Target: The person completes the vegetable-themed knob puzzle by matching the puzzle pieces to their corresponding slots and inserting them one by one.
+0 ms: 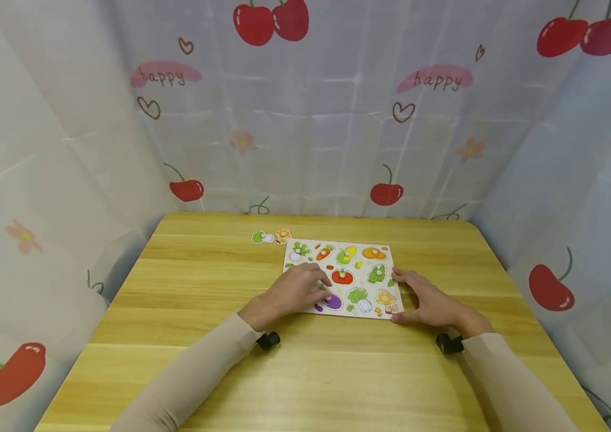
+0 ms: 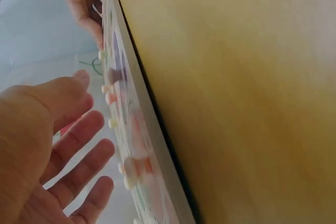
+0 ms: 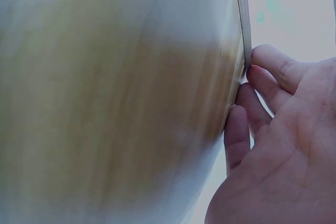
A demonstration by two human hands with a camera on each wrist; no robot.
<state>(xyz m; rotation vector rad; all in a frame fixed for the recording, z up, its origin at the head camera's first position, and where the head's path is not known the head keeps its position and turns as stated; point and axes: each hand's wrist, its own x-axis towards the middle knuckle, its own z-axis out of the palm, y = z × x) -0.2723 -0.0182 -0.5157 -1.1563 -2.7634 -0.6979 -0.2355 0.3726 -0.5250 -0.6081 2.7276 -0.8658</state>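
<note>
A white puzzle board [image 1: 370,264] with vegetable pictures lies on the wooden table. My left hand [image 1: 297,288] hovers over its left front part, near the purple eggplant piece [image 1: 332,302]. In the left wrist view that hand [image 2: 63,145] has spread fingers, holds nothing, and stands apart from the knobs [image 2: 135,167]. At the board's right side, my right hand [image 1: 432,303] touches the edge with its fingertips, the thumb by the front corner. The right wrist view shows relaxed fingertips [image 3: 262,56] against the board's thin edge [image 3: 242,19]. A red tomato piece [image 1: 342,276] sits mid-board.
Behind the board's left back corner lie two loose pieces, a leafy green-and-white vegetable [image 1: 263,237] and an orange mushroom-like one [image 1: 283,236]. The table [image 1: 327,378] extends toward me. White curtains [image 1: 305,120] printed with cherries hang around the back and sides.
</note>
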